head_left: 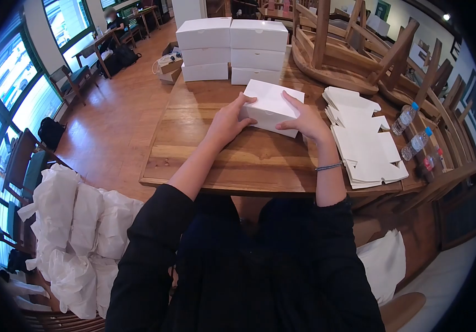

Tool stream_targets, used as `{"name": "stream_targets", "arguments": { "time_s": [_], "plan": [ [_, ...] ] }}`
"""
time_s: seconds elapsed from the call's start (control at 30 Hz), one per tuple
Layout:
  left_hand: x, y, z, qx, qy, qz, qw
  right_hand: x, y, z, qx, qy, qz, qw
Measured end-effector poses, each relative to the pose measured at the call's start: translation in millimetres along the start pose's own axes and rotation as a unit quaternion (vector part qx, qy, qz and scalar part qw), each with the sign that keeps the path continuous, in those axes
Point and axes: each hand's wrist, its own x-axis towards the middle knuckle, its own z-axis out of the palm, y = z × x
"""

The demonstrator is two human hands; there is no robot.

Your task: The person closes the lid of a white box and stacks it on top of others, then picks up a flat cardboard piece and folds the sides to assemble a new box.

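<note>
Your left hand (pixel 231 119) and right hand (pixel 306 117), thumbs and fingers spread, clasp the closed white rectangular cardboard box (pixel 274 106).

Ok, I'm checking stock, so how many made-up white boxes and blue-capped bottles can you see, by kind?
Stacked white cardboard boxes: 6
Single white cardboard box held between the left hand and right hand: 1
Clear plastic bottles with blue caps: 2
Total visible: 9
</note>
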Motion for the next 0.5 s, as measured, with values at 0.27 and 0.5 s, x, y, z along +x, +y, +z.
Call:
{"name": "stream_targets", "arguments": {
  "time_s": [0.27, 0.5],
  "plan": [
    [1.0, -11.0, -1.6, 0.015, 0.023, 0.012, 1.0, -2.7, -4.0, -3.7, -0.009, 0.021, 0.008, 1.0],
    [0.8, -10.1, -26.8, -0.017, 0.171, 0.009, 0.985, 9.8, -26.0, 12.8, 0.263, 0.094, -0.077, 0.957]
  ]
}}
